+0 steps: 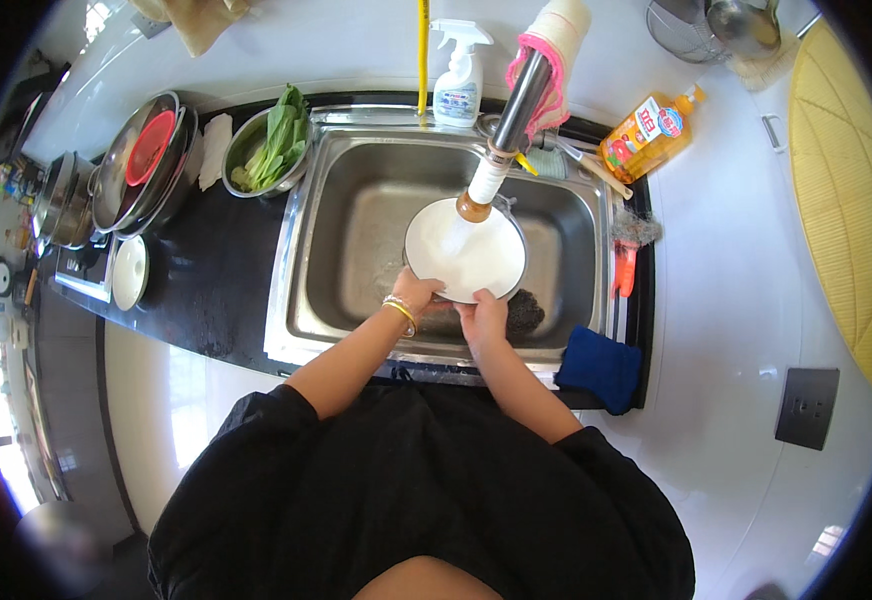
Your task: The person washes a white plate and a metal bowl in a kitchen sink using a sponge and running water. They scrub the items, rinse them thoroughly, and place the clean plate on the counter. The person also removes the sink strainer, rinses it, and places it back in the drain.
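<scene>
Over the stainless steel sink (361,195) I hold a white bowl (481,259) by its near rim. My left hand (417,291), with bracelets at the wrist, grips the rim's near left. The near right of the rim is in my right hand (483,319). Water runs from the faucet (487,176) into the bowl, right under the spout. A dark scouring pad (526,311) lies on the sink floor beside my right hand. The bowl hides part of the basin, and the fingers beneath it are mostly out of sight.
Left of the sink stand a metal bowl of leafy greens (275,150), stacked metal basins (136,165) and a white dish (130,274). A spray bottle (458,82) stands behind. At right are a detergent bottle (646,139), an orange-handled scrubber (626,262) and a blue cloth (599,367).
</scene>
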Tool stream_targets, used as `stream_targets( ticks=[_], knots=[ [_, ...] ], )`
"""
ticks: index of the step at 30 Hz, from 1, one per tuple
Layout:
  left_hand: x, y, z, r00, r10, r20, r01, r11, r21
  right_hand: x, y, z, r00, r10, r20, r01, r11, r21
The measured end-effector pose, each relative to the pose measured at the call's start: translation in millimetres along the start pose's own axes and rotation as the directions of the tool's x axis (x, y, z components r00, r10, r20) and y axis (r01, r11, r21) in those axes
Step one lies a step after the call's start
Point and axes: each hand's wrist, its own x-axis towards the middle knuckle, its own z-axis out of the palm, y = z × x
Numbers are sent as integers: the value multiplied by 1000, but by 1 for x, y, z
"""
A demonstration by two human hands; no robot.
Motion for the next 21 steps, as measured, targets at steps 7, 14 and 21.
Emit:
stream_targets(
  ticks=[7, 14, 21],
  knots=[
    [0, 39, -44, 995, 65, -76, -50, 982, 182, 41, -3, -4, 954, 285, -91, -276, 724, -632],
    [-24, 14, -30, 871, 381, -311, -353, 925, 145, 21, 27, 23, 985, 174, 24, -146, 887, -438],
    [-45, 60, -51, 998, 47, 29, -50, 990, 130, 67, -1, 13, 992, 106, 64, -31, 713, -700]
  ],
)
